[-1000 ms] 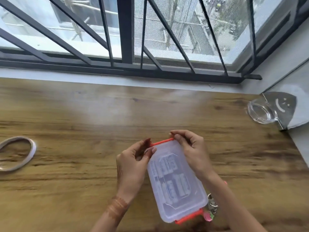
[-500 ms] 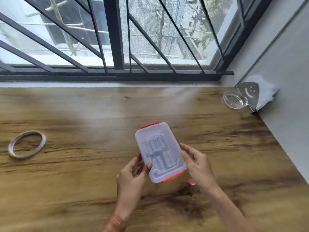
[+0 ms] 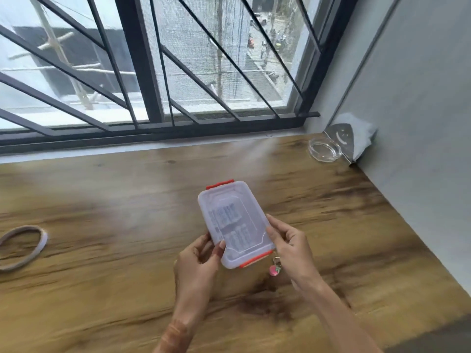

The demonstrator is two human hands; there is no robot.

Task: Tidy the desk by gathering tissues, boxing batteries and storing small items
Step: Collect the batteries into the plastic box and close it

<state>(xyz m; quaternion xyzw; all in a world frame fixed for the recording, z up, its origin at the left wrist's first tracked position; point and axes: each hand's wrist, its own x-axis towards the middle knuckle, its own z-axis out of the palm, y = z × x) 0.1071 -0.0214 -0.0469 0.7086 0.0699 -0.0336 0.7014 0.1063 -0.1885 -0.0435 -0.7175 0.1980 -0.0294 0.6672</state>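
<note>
A translucent plastic box [image 3: 233,222] with orange clips at both short ends lies closed on the wooden desk [image 3: 114,205]; batteries show faintly through its lid. My left hand [image 3: 198,266] grips its near left corner with thumb on the lid. My right hand [image 3: 290,250] holds its near right edge. A small pink charm on a metal ring [image 3: 275,266] lies just below the box, beside my right hand.
A roll of tape [image 3: 21,247] lies at the desk's far left. A clear glass dish [image 3: 324,150] sits in the back right corner beside a metal holder with white tissue [image 3: 356,138]. A barred window runs behind; a grey wall bounds the right.
My hands slid from the box's far end to its near end. The box now lies farther from me, and the view has swung right.
</note>
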